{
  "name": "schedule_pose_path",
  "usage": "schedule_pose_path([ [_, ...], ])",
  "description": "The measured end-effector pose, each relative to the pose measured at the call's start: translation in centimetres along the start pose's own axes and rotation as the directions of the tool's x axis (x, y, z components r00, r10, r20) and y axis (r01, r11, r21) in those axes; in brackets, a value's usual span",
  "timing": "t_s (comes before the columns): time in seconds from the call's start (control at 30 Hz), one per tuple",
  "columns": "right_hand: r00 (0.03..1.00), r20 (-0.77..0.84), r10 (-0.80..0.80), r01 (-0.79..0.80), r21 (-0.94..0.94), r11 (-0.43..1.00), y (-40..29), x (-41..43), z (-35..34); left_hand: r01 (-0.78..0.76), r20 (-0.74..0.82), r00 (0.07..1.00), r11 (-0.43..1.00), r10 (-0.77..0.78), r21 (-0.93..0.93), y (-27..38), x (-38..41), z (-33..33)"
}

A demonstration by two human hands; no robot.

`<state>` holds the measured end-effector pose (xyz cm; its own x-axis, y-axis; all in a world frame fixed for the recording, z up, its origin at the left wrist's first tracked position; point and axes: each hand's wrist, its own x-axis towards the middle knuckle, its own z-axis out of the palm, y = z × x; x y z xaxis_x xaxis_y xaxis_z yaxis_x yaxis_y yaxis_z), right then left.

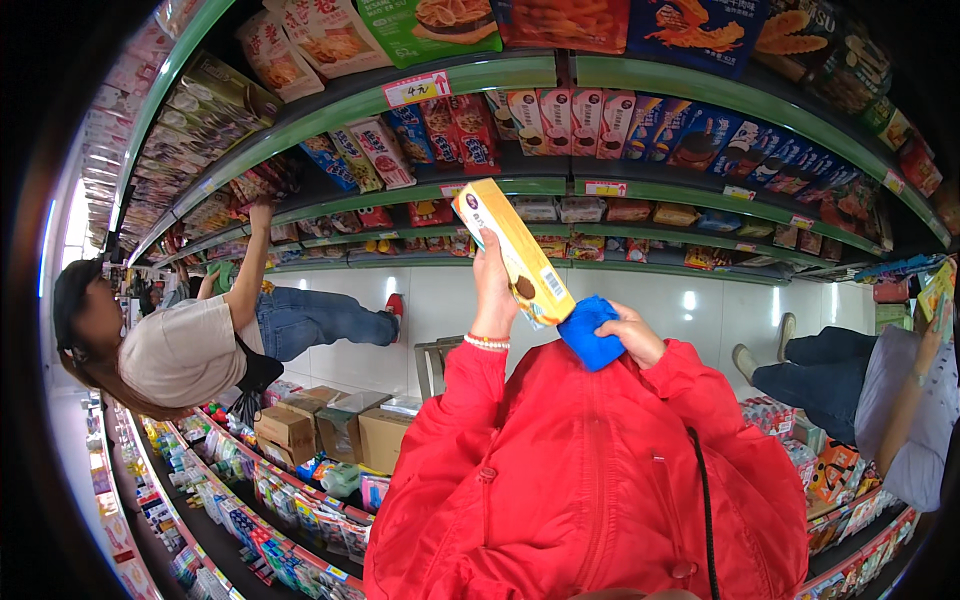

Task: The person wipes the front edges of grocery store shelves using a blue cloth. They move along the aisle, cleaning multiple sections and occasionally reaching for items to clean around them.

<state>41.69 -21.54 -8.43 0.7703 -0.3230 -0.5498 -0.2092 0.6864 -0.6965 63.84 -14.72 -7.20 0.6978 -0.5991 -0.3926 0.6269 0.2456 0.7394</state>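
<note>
A yellow and white biscuit box [517, 251] is gripped in my left hand [491, 289], tilted, its upper end towards the shelves. Pictures of biscuits and a barcode show on the carton. My right hand [634, 335] pinches a bunched blue cloth [592, 334] against the lower end of the box. The cloth touches the carton's corner there. Both hands are in front of my red jacket. Beyond them, a row of similar pink and white biscuit boxes [585, 124] stands on a shelf of the green-edged rack [510, 186].
At left, a person [187, 352] reaches into the shelves. Another person [892, 405] stands at right. Cardboard boxes [386, 435] and a small stool [433, 364] are on the tiled floor side behind me. Stocked lower shelves [300, 517] run along the opposite side.
</note>
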Motion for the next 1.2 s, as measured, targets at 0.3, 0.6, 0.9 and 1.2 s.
schedule_pose_path([
  [0.3, 0.965, -0.241, -0.105, 0.159, 0.220, 0.962, 0.7, -2.6, -2.8, -0.318, 0.200, 0.948, 0.789, 0.249, 0.525, 5.0, 9.6, 0.2],
  [0.6, 0.903, -0.407, -0.137, 0.244, 0.225, 0.943, 2.7, -5.6, -3.7, -0.595, 0.530, 0.804, 0.380, 0.270, 0.708, 8.7, 19.2, 1.2],
  [0.9, 0.844, -0.524, -0.114, 0.278, 0.245, 0.929, 4.0, -7.4, -3.5, -0.585, 0.526, 0.806, 0.508, 0.274, 0.632, 7.6, 22.6, 2.6],
  [1.2, 0.821, -0.560, -0.109, 0.295, 0.253, 0.921, 4.6, -7.5, -3.7, -0.732, 0.610, 0.673, 0.260, 0.418, 0.630, 5.7, 28.7, 0.6],
])
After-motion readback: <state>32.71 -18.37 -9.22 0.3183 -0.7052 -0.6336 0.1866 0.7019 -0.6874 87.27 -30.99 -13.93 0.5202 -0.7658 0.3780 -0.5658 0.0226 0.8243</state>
